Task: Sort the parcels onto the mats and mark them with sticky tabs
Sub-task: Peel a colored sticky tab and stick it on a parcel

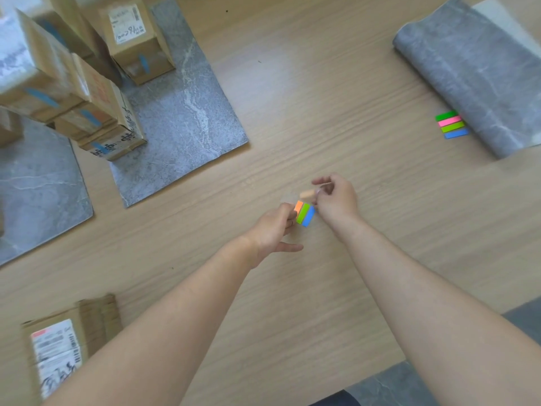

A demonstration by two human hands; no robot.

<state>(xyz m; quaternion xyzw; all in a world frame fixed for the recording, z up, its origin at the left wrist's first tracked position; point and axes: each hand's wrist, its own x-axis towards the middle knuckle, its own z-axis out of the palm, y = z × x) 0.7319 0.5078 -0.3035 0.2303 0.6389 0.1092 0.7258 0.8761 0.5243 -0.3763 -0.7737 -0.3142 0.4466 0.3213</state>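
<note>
Nearest, lower left: one parcel (55, 347) lies label up on the wood-grain surface (292, 83), off any mat, with no tab visible on it. Mid-frame: the left hand (273, 228) pinches the tab pad (305, 214) by its edge, with orange, green and blue strips showing. The right hand (338, 197) pinches a single orange tab (307, 194) between thumb and fingertip, just beside the pad's upper edge. Motion blur prevents saying whether the tab is fully free of the pad.

Risks, as judged: the thin film may curl onto a finger or fold on itself if held by the adhesive end. A second tab may also lift with it. If the parcels already sorted form the blue group, an orange tab put there would muddle the sort.

The orange tab looks narrow, pale and slightly translucent. Farther left, stacked parcels (108, 127) stand on two grey marbled mats, the centre mat (190, 118) and the left mat (38, 186). The visible sides carry blue tabs (143, 64). Farthest right is a rolled mat (474, 74), with a second tab pad (452, 124) just beside its near edge.
</note>
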